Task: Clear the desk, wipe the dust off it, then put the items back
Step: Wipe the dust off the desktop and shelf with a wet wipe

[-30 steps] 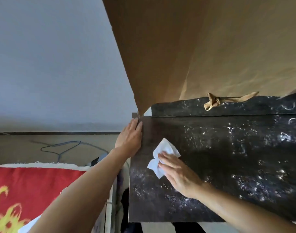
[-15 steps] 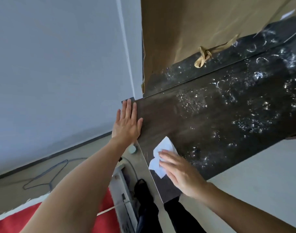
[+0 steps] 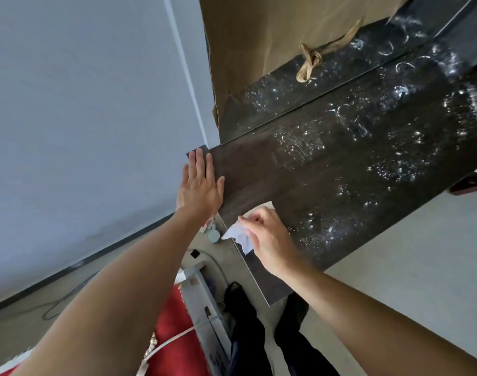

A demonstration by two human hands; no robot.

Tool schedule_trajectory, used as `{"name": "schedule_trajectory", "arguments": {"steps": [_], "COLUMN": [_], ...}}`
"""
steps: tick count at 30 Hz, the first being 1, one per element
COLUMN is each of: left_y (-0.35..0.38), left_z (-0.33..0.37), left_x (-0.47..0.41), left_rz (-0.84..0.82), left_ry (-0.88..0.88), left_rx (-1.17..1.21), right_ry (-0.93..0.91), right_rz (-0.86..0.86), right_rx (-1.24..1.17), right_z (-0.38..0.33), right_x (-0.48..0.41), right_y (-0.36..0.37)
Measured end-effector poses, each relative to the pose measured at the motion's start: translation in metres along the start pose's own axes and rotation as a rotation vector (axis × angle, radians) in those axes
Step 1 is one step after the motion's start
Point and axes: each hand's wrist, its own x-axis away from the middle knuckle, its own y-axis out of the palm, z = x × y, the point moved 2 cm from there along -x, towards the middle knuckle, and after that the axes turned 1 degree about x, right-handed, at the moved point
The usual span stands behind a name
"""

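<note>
A dark wooden desk [image 3: 327, 169] runs diagonally across the view, with whitish dust marks over its middle and right parts. My left hand [image 3: 200, 187] lies flat, fingers straight, on the desk's left corner. My right hand [image 3: 267, 240] has its fingers curled round a crumpled white tissue [image 3: 238, 234] at the desk's near left edge. The strip of desk around both hands looks darker and free of dust.
A brown paper sheet [image 3: 272, 36] with a knotted tan ribbon [image 3: 310, 62] hangs at the back of the desk. Grey wall on the left. Below the desk edge are a small round cap [image 3: 213, 236], a white power strip [image 3: 196, 291], a red rug [image 3: 177, 340] and my legs.
The view has tilted and moved closer. My right hand went from pressing the tissue flat to bunching it in curled fingers at the desk's edge. The left hand stays flat on the corner.
</note>
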Motion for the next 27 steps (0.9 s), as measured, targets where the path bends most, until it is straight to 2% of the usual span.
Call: {"name": "schedule_trajectory", "arguments": {"steps": [3,5,7,9,11,14,16,18,20,23,27], "left_y": [-0.003,-0.006,-0.005,0.001,0.006,0.010,0.010,0.010,0.013,0.015,0.015], "left_z": [0.003,0.011,0.026,0.044,0.052,0.051,0.054,0.061,0.066,0.066,0.066], "left_x": [0.000,0.003,0.010,0.018,0.022,0.021,0.022,0.023,0.024,0.024,0.024], "left_rz": [0.012,0.011,0.016,0.025,0.032,0.041,0.052,0.066,0.064,0.087,0.097], "left_ry": [-0.020,-0.038,-0.020,0.002,-0.022,-0.052,-0.078,-0.118,-0.157,-0.179,-0.182], "left_rx": [-0.007,0.001,0.019,0.032,0.063,0.088,0.101,0.116,0.122,0.127,0.130], "right_ry": [-0.096,-0.098,0.029,0.152,0.140,-0.010,-0.011,0.067,0.162,0.112,-0.108], "right_rz": [-0.144,-0.203,-0.130,0.017,0.090,-0.030,-0.099,-0.021,0.046,0.007,-0.104], "right_rx": [-0.047,-0.072,-0.046,-0.004,-0.008,-0.055,-0.037,0.000,0.157,0.273,0.335], "right_z": [-0.013,-0.007,0.014,0.039,0.039,0.018,0.025,0.057,0.081,0.077,0.048], "right_x": [0.053,0.086,0.073,0.039,0.026,0.076,0.101,0.080,0.034,0.014,0.102], "right_y": [-0.001,-0.017,-0.032,-0.039,-0.037,-0.025,-0.036,-0.052,-0.063,-0.049,-0.038]}}
